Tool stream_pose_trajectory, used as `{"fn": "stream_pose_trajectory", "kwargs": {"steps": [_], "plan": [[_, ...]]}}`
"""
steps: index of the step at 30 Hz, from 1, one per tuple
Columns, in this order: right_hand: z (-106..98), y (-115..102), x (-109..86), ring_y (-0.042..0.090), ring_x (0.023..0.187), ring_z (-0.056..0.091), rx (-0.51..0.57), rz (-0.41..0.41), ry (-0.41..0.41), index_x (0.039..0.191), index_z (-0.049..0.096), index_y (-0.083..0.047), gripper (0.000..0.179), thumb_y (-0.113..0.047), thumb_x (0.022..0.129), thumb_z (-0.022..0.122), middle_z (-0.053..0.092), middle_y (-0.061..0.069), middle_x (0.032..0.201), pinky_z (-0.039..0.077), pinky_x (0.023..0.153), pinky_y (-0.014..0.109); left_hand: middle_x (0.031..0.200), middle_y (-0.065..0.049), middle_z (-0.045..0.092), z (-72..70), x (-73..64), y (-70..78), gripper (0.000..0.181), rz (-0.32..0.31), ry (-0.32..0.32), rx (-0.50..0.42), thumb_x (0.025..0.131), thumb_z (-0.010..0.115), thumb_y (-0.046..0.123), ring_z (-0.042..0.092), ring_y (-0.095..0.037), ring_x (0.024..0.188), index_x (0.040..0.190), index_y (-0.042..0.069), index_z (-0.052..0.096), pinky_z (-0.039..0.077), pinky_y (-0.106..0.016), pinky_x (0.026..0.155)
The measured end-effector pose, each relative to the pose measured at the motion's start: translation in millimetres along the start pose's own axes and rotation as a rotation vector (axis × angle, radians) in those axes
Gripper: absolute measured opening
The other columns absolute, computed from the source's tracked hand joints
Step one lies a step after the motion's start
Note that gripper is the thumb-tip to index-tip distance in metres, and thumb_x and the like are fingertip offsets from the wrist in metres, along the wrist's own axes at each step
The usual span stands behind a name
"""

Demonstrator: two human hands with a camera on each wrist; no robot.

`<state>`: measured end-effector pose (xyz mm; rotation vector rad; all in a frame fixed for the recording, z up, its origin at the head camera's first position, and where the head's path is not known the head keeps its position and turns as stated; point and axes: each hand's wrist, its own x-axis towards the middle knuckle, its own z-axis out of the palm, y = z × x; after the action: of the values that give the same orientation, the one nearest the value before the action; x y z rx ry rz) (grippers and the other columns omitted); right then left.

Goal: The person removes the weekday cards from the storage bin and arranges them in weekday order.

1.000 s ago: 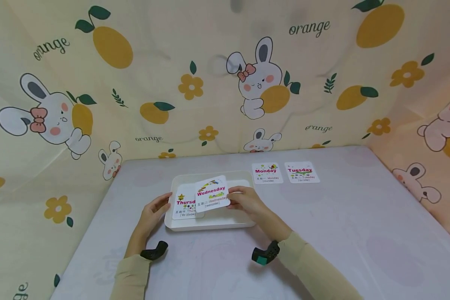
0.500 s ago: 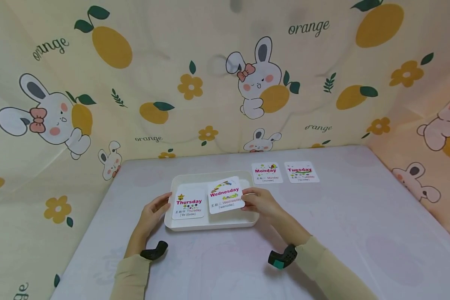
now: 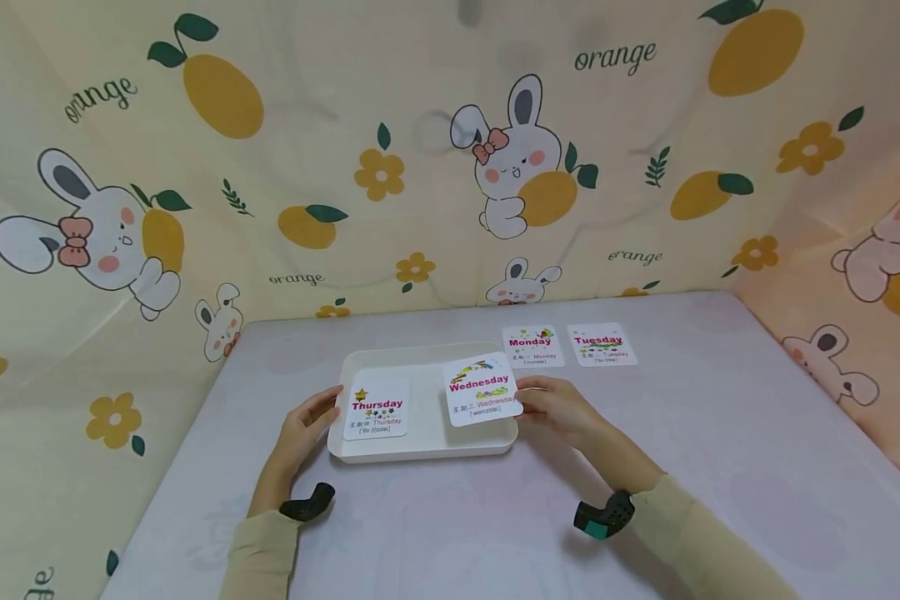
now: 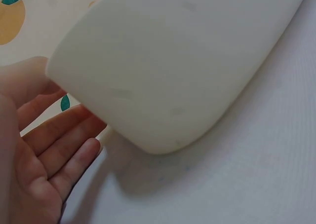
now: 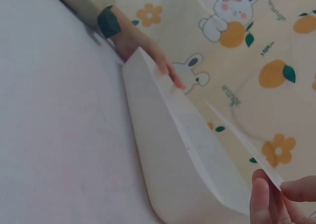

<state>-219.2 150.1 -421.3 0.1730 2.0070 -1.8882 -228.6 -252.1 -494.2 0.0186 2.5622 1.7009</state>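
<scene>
My left hand (image 3: 306,427) holds the left end of a shallow white tray (image 3: 427,454); its fingers meet the rim and end wall in the left wrist view. Between the thumb and fingers of my right hand (image 3: 558,408) is the right edge of the Wednesday card (image 3: 482,390), a white square with a rainbow picture. This card is raised, slightly tilted, over the tray's right part; in the right wrist view it shows nearly edge-on. Flat in the tray's left part lies the Thursday card (image 3: 377,408), with a yellow star printed on it.
Behind the tray's right corner, the Monday card (image 3: 532,347) and the Tuesday card (image 3: 602,345) lie side by side on the pale table (image 3: 450,525). A cloth (image 3: 412,100) printed with rabbits and oranges rises around the back and sides.
My right hand has carried the Wednesday card rightward, off the Thursday card, which is now fully uncovered. My left hand has stayed at the tray's end.
</scene>
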Motion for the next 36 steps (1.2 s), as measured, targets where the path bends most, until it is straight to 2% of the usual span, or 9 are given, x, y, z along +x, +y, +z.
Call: {"fn": "stream_pose_trajectory", "kwargs": {"steps": [2,8,13,20,24,28,31,34,36], "plan": [[-5,0,-0.9,0.007,0.076,0.063,0.001,0.015,-0.007,0.127,0.051,0.008,0.037,-0.010,0.095,0.055,0.068,-0.003,0.091,0.055,0.072,0.018,0.150,-0.006,0.047,0.1,0.1,0.2,0.046,0.002,0.000,0.002,0.098,0.056,0.029,0.044,-0.024,0.139,0.141,0.015,0.048,0.038,-0.028,0.113],[-16,-3,-3.8,0.006,0.077,0.064,0.040,0.035,-0.035,0.130,0.048,0.010,0.040,-0.009,0.095,0.055,0.069,-0.006,0.088,0.055,0.073,0.018,0.150,-0.007,0.047,0.3,-0.5,0.7,0.047,0.017,0.001,-0.011,0.097,0.057,0.030,0.044,-0.025,0.138,0.141,0.014,0.048,0.035,-0.001,0.093],[-25,-8,-6.3,0.006,0.077,0.063,0.024,0.048,-0.026,0.134,0.046,0.009,0.045,-0.010,0.095,0.057,0.069,-0.006,0.091,0.054,0.072,0.018,0.150,-0.007,0.047,0.3,0.7,-1.0,0.047,0.008,0.006,0.002,0.097,0.056,0.030,0.046,-0.023,0.137,0.140,0.013,0.049,0.036,-0.001,0.094],[-40,-14,-7.9,0.008,0.079,0.064,0.001,0.067,-0.009,0.138,0.045,0.008,0.049,-0.011,0.094,0.058,0.070,-0.007,0.094,0.053,0.072,0.019,0.150,-0.006,0.047,-0.3,1.1,-2.1,0.047,0.015,0.008,0.006,0.097,0.056,0.030,0.048,0.009,0.119,0.140,0.015,0.049,0.036,-0.002,0.093],[-50,-18,-8.4,0.007,0.082,0.065,0.031,0.070,-0.007,0.140,0.041,0.009,0.052,-0.008,0.093,0.058,0.069,-0.009,0.092,0.055,0.077,0.020,0.150,-0.007,0.047,-0.5,1.2,-2.1,0.047,0.021,0.006,0.002,0.097,0.057,0.029,0.046,0.016,0.112,0.140,0.014,0.049,0.036,-0.001,0.092],[-58,-19,-8.8,0.006,0.084,0.067,0.049,0.070,-0.011,0.143,0.037,0.009,0.056,-0.005,0.093,0.057,0.068,-0.010,0.092,0.057,0.080,0.021,0.150,-0.006,0.048,-1.1,0.4,-0.2,0.046,0.014,0.009,0.006,0.097,0.057,0.029,0.049,0.008,0.118,0.140,0.014,0.049,0.037,-0.006,0.096],[-64,-19,-8.8,0.006,0.083,0.067,0.068,0.077,-0.012,0.144,0.033,0.009,0.059,-0.005,0.092,0.058,0.068,-0.010,0.089,0.057,0.081,0.022,0.150,-0.007,0.047,-1.1,0.3,0.3,0.046,0.010,0.007,0.010,0.097,0.056,0.028,0.050,-0.010,0.129,0.141,0.014,0.049,0.040,-0.020,0.107],[-71,-18,-8.9,0.006,0.083,0.066,0.091,0.078,-0.014,0.146,0.030,0.010,0.062,-0.005,0.093,0.058,0.067,-0.011,0.087,0.057,0.081,0.022,0.150,-0.007,0.047,-0.5,0.5,0.2,0.046,0.006,0.003,0.003,0.097,0.056,0.027,0.046,-0.023,0.137,0.140,0.013,0.049,0.037,-0.035,0.114],[-76,-18,-8.8,0.006,0.082,0.067,0.106,0.080,0.001,0.146,0.030,0.010,0.062,-0.005,0.093,0.059,0.067,-0.012,0.085,0.057,0.080,0.022,0.150,-0.007,0.047,-0.1,0.3,0.5,0.046,0.006,0.002,0.001,0.097,0.056,0.027,0.044,-0.025,0.139,0.141,0.013,0.049,0.037,-0.035,0.114]]}}
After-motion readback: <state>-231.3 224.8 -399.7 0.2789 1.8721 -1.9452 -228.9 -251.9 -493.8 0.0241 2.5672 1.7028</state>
